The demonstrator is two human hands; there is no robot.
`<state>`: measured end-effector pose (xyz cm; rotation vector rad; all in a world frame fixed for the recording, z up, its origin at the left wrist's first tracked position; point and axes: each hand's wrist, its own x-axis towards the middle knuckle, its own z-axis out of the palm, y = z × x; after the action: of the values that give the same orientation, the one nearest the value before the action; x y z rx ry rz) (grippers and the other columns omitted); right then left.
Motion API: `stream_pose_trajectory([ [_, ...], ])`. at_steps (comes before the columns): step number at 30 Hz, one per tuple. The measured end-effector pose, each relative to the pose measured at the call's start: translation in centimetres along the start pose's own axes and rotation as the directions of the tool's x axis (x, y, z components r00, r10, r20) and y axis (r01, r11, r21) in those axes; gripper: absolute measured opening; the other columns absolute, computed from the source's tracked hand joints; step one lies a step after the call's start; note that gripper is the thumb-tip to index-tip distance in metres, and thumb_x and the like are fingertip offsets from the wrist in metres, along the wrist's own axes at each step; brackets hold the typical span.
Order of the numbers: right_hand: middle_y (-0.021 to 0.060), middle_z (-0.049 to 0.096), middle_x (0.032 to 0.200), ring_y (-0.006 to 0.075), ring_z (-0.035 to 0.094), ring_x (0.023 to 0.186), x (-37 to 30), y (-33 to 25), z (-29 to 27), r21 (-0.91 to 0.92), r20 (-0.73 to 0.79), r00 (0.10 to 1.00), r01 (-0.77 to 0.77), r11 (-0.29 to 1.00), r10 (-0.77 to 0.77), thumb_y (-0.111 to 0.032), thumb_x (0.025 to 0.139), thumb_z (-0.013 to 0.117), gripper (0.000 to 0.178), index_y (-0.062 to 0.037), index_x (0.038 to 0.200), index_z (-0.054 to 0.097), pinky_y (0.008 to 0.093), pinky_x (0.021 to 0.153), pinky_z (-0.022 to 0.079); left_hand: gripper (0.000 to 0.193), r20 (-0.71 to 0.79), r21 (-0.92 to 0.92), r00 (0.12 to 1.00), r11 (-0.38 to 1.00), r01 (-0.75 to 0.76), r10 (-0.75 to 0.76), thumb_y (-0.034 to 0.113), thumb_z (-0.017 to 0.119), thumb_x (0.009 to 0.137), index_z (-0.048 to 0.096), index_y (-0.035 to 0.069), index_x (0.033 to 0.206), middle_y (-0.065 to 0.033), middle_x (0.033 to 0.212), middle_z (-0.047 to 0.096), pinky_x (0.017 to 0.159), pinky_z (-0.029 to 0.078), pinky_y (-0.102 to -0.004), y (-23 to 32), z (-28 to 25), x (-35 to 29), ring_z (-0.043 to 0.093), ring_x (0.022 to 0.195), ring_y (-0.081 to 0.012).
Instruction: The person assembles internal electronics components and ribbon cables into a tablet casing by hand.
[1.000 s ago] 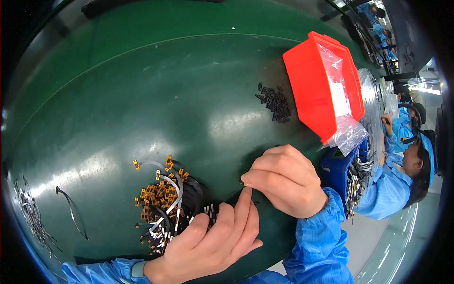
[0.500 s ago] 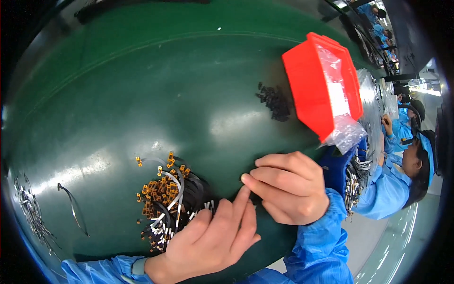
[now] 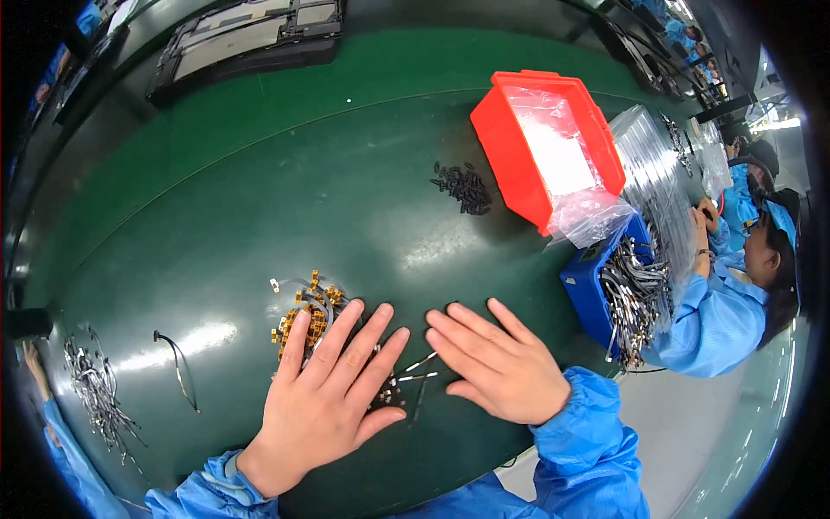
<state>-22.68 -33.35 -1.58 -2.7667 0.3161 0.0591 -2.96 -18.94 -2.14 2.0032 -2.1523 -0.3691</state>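
My left hand (image 3: 324, 389) lies spread with its fingers over a heap of short cables (image 3: 322, 301). Orange-gold connector ends and grey loops stick out beyond its fingertips; much of the heap is hidden beneath it. To its right, my right hand (image 3: 501, 362) is held palm down, fingers stretched out, with nothing in it. Between the two hands a few thin cable ends with white tips (image 3: 417, 376) show on the green tabletop (image 3: 259, 225). Whether the palms press on the table I cannot tell.
A small pile of black pieces (image 3: 464, 188) lies near the red bin (image 3: 510, 160), which is lined with clear plastic. Right of my hand stands a blue bin (image 3: 588, 290) full of cables. More cables (image 3: 95, 385) and one single cable (image 3: 177, 368) lie left. A co-worker (image 3: 722, 320) sits at right.
My hands were close together with pinched fingers; now both are opened flat and apart, the left one over the heap. The view has shifted, showing more of the table's far side.
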Motion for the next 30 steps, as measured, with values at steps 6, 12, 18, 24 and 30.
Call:
stream_pose_trajectory([
  [6, 0.0052, 0.050, 0.140, 0.0189, 0.045, 0.131, -1.9, 1.4, -1.3, 0.002, -0.017, 1.000, 0.013, 1.000, -0.013, -0.018, 0.082, 0.069, 0.051, -0.0093, 0.131, 0.055, 0.0436, 0.110, 0.032, 0.072, 0.025, -0.044, 0.999, 0.999, -0.032, 0.033, 0.056, 0.050, 0.084, 0.046, 0.010, 0.139, -0.0102, 0.148, 0.039, 0.114, 0.016, -0.0564, -0.5, -0.6, -0.3, 0.031, 0.139, -0.0331],
  [12, 0.0047, 0.061, 0.127, 0.0202, 0.056, 0.122, -5.6, 1.5, 0.0, 0.043, -0.163, 0.987, 0.007, 0.999, 0.000, -0.008, 0.079, 0.068, 0.039, -0.0120, 0.117, 0.066, 0.0432, 0.106, 0.039, 0.072, -0.020, 0.000, 0.995, 0.995, -0.097, 0.097, 0.052, 0.060, 0.082, 0.048, 0.009, 0.138, -0.0053, 0.147, 0.041, 0.114, 0.022, -0.0490, -0.6, -0.5, -0.3, 0.033, 0.139, -0.0258],
  [18, 0.0073, 0.061, 0.126, 0.0238, 0.056, 0.121, -7.2, 1.5, 0.5, 0.076, -0.221, 0.975, 0.030, 0.997, -0.012, -0.004, 0.079, 0.065, 0.038, -0.0099, 0.116, 0.065, 0.0435, 0.106, 0.040, 0.068, 0.028, -0.021, 0.997, 0.997, -0.070, 0.071, 0.048, 0.057, 0.085, 0.045, 0.009, 0.140, -0.0061, 0.148, 0.038, 0.116, 0.019, -0.0484, -0.9, -1.0, -1.8, 0.030, 0.140, -0.0261],
  [24, 0.0109, 0.056, 0.132, 0.0257, 0.051, 0.127, -6.7, -3.1, 2.4, 0.206, -0.139, 0.972, 0.216, 0.954, -0.190, -0.006, 0.083, 0.056, 0.041, -0.0028, 0.123, 0.059, 0.0435, 0.109, 0.038, 0.063, -0.084, -0.088, 0.984, 0.983, -0.163, 0.156, 0.041, 0.054, 0.089, 0.043, 0.005, 0.140, -0.0107, 0.149, 0.037, 0.116, 0.018, -0.0491, -0.1, 0.4, 2.7, 0.028, 0.141, -0.0291],
  [30, 0.0153, 0.054, 0.132, 0.0282, 0.050, 0.127, -3.5, -6.3, 3.0, 0.241, -0.185, 0.923, 0.376, 0.895, -0.338, -0.006, 0.085, 0.053, 0.039, 0.0006, 0.122, 0.057, 0.0429, 0.108, 0.040, 0.052, -0.243, -0.212, 0.961, 0.960, -0.186, 0.132, 0.023, 0.057, 0.087, 0.048, 0.005, 0.135, -0.0148, 0.146, 0.040, 0.114, 0.018, -0.0550, 0.7, -1.7, 1.3, 0.030, 0.140, -0.0351],
])
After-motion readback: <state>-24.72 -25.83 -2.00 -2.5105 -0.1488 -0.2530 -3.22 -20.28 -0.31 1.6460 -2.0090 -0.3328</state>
